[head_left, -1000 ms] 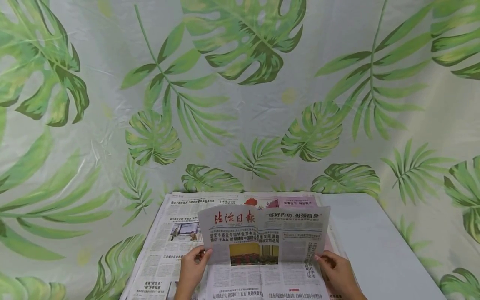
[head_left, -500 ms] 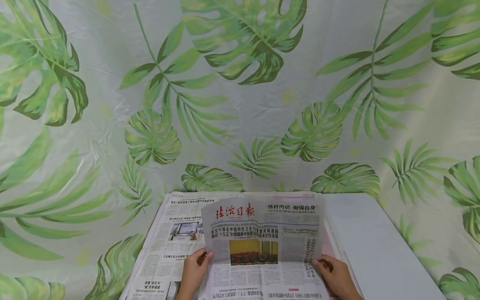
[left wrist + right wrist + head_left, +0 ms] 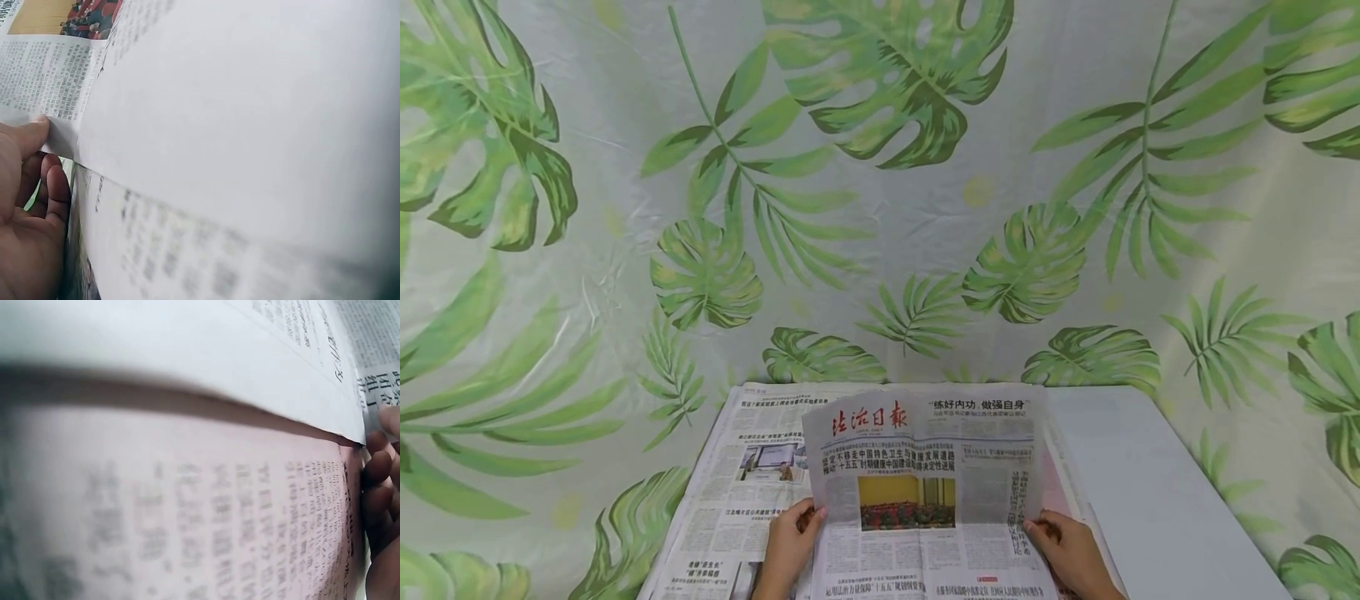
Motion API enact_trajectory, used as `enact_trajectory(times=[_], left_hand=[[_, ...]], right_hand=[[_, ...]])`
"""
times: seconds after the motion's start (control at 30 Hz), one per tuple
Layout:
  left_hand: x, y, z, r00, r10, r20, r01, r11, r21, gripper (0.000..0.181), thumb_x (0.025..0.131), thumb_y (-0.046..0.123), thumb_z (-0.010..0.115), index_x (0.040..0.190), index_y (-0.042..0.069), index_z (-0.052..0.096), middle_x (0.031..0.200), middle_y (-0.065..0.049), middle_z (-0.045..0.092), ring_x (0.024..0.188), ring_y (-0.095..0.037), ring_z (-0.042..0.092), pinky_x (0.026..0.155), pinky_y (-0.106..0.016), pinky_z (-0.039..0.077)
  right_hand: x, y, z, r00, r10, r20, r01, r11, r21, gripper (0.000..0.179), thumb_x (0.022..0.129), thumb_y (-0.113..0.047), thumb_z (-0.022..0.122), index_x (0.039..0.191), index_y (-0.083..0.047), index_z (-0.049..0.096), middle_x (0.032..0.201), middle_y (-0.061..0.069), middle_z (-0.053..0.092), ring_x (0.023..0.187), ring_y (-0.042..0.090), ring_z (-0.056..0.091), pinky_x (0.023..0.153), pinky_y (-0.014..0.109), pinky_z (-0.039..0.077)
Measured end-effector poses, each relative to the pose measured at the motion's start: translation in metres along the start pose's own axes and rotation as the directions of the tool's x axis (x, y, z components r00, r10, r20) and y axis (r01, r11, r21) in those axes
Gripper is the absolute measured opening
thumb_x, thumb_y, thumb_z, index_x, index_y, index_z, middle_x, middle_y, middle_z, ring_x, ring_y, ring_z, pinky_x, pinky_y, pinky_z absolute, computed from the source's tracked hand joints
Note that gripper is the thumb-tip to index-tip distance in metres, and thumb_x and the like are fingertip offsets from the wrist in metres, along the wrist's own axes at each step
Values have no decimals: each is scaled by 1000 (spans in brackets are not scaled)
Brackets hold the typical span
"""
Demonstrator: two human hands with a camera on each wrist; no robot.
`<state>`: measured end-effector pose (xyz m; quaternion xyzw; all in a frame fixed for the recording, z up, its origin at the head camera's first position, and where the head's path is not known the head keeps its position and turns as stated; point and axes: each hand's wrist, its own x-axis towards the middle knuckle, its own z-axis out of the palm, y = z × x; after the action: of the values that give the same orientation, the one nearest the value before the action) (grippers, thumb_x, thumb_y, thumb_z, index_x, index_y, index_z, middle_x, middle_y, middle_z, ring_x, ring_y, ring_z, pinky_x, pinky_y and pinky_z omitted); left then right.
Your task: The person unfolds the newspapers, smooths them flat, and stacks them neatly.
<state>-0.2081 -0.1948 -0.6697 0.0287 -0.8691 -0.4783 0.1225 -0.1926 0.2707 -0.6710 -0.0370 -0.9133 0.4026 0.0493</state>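
A newspaper (image 3: 917,467) with a red masthead and a photo of a meeting hall is held up in the head view, its top half tilted toward me. My left hand (image 3: 792,537) pinches its left edge, thumb on the printed face and fingers behind. On the opposite edge my right hand (image 3: 1067,546) pinches it the same way. In the left wrist view the left thumb (image 3: 31,134) presses on the page beside a column of print. The right fingers (image 3: 378,465) show at the paper's edge in the right wrist view. The page's lower part runs out of the head view.
Beneath lies a layer of spread newspapers (image 3: 722,492) on a white table (image 3: 1150,500), whose bare surface shows at the right. Behind the table's back edge hangs a curtain (image 3: 917,225) printed with green leaves.
The newspaper's upper half has tipped back and its top edge has risen slightly in view. Both hands have drawn slightly inward while keeping their hold on the edges.
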Motion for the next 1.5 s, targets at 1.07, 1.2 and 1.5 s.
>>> enact_trajectory(times=[1.07, 1.2, 1.5], left_hand=[[21, 7, 15, 996, -80, -25, 84, 982, 172, 14, 88, 28, 82, 95, 15, 80, 77, 9, 71, 65, -5, 58, 62, -27, 47], [23, 10, 19, 992, -120, -28, 124, 968, 221, 16, 89, 33, 80, 96, 19, 80, 77, 11, 71, 67, -6, 61, 65, -32, 48], [33, 13, 24, 988, -151, -32, 154, 956, 250, 17, 90, 41, 78, 91, 24, 79, 75, 12, 69, 62, -7, 57, 60, -32, 45]], right_hand=[[16, 15, 4, 994, -2, -110, -3, 999, -44, 26, 93, -28, 77, 107, -5, 77, 97, 8, 77, 70, 3, 66, 63, 22, 53], [21, 15, 1, 994, 89, -64, -90, 996, -13, 42, 95, -42, 73, 113, -4, 77, 99, 11, 79, 73, 9, 70, 68, 27, 57], [33, 9, -10, 952, 289, 99, -301, 942, 146, 56, 95, -47, 71, 127, -2, 71, 81, 2, 75, 57, 12, 62, 54, 30, 54]])
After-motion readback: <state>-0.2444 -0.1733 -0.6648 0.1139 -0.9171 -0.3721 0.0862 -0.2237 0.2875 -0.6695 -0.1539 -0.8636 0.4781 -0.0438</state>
